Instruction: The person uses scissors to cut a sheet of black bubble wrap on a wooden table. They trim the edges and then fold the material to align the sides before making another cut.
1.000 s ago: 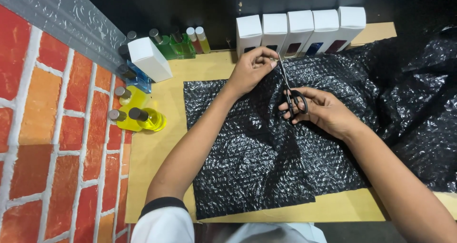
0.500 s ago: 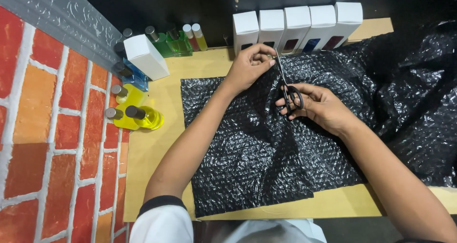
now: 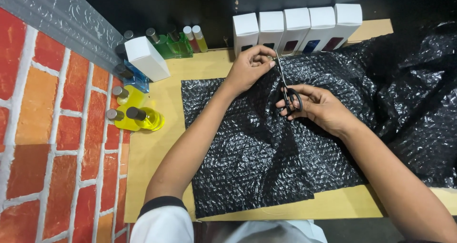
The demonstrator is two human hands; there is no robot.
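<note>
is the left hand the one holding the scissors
No, the scissors are held in the right hand, while the left hand pinches the far edge of the black bubble wrap.

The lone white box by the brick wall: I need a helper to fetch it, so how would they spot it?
Follow the brick wall to the coloured bottles. The white box stands tilted among them, apart from the five-box row.

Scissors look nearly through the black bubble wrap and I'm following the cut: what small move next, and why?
Probably one more snip toward the far edge. The right hand holds the scissors with blades pointing at the white boxes, and the left hand pinches the bubble wrap edge by the tips.
</note>
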